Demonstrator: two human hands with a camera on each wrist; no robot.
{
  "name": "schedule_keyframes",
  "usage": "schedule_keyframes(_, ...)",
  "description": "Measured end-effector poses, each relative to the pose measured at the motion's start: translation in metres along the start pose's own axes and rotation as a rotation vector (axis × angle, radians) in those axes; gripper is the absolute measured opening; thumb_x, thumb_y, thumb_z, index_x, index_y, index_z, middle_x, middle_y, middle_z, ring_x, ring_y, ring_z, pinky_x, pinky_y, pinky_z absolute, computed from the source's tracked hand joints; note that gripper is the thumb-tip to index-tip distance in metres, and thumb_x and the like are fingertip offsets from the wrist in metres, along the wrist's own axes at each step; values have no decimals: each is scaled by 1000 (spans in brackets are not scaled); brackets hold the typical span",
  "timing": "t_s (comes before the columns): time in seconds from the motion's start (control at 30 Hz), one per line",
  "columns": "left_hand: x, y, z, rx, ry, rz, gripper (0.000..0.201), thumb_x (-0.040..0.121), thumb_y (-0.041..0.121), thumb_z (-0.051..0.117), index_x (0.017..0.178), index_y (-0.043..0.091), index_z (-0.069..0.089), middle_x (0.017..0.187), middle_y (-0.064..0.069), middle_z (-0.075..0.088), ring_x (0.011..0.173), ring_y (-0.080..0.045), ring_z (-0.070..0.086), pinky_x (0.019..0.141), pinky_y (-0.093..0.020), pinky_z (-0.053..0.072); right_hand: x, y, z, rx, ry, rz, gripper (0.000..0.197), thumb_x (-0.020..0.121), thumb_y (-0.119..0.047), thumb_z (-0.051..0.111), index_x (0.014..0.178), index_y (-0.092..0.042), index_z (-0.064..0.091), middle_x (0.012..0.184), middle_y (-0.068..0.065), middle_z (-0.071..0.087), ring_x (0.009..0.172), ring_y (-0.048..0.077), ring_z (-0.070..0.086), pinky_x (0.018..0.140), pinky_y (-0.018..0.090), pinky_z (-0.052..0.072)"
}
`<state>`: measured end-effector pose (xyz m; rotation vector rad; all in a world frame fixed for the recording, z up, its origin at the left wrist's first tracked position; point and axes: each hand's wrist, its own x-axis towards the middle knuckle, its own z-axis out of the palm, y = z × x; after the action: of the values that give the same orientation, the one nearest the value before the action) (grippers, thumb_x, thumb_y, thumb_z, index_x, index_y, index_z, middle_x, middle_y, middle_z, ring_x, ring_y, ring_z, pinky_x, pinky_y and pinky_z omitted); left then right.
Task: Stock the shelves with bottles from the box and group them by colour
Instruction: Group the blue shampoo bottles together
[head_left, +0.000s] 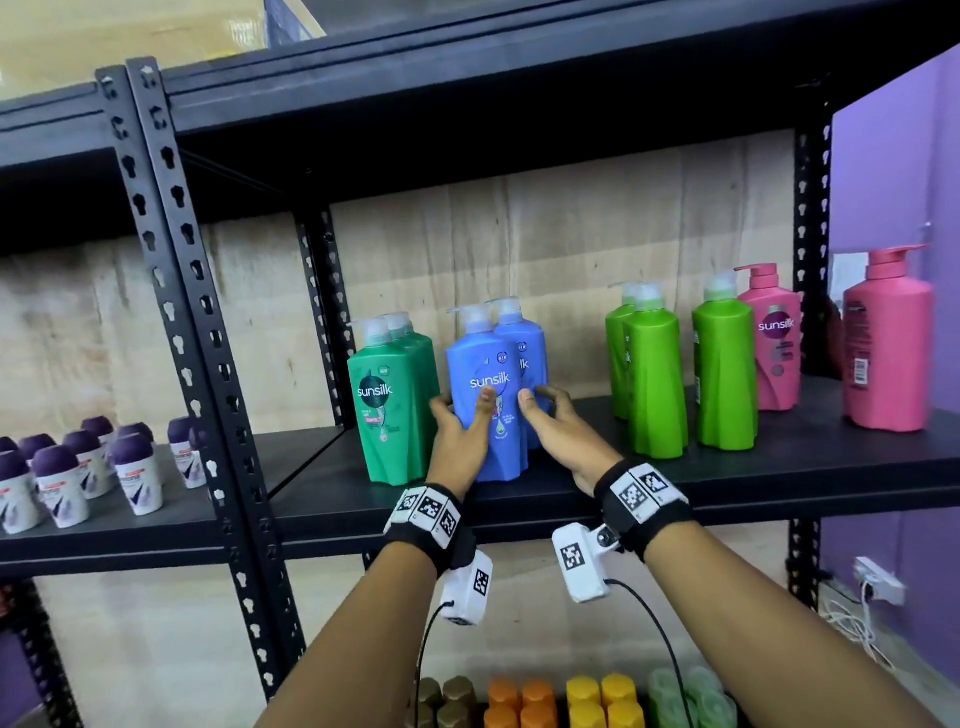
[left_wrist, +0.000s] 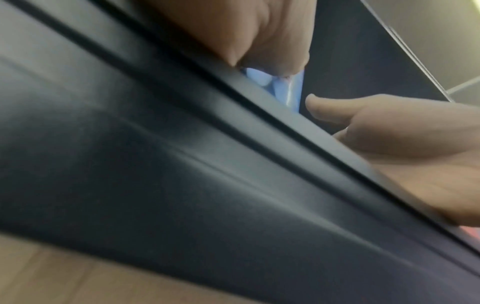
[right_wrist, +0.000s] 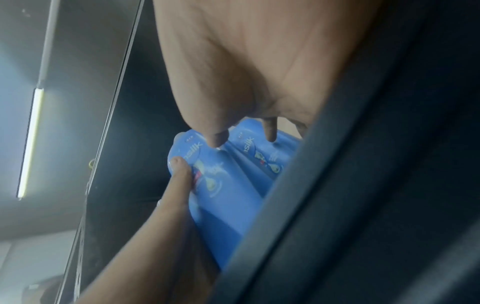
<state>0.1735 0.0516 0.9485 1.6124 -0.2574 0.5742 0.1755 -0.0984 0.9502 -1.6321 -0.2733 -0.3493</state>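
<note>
Two blue pump bottles stand one behind the other on the black shelf (head_left: 727, 483). My left hand (head_left: 462, 410) grips the front blue bottle (head_left: 493, 358), thumb across its label and fingers round its left side. My right hand (head_left: 543, 402) curls round the lower part of the rear blue bottle (head_left: 530, 343), thumb at the seam between the two bottles. The right wrist view shows both blue bottles, the front one (right_wrist: 228, 195) and the rear one (right_wrist: 267, 152), with the left thumb (right_wrist: 179, 174) on the front label. In the left wrist view only a sliver of blue bottle (left_wrist: 285, 86) shows above the shelf edge.
Dark green bottles (head_left: 395, 405) stand touching the blue pair on the left. Light green bottles (head_left: 654, 374) and pink bottles (head_left: 888, 348) stand to the right, with a gap of bare shelf (head_left: 576, 431) between. Purple-capped roll-ons (head_left: 67, 467) fill the left bay. Capped bottles (head_left: 571, 701) sit below.
</note>
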Motion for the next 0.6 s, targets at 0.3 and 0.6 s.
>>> schedule_keyframes(0.3, -1, 0, -2, 155, -221, -29, 77, 82, 86, 23, 131, 32, 45, 141, 2, 54, 131, -15, 52, 116, -43, 36, -15, 0, -4, -101, -45, -116, 52, 76, -71, 63, 118, -40, 55, 132, -9, 62, 115, 2, 62, 99, 29, 50)
schedule_keyframes(0.6, -4, 3, -2, 156, -288, -104, 63, 75, 63, 51, 133, 40, 55, 130, 13, 67, 116, -6, 64, 111, -37, 43, -17, -1, -8, -183, -66, -69, 51, 86, -21, 54, 124, -55, 48, 123, -15, 66, 112, 9, 63, 95, 29, 49)
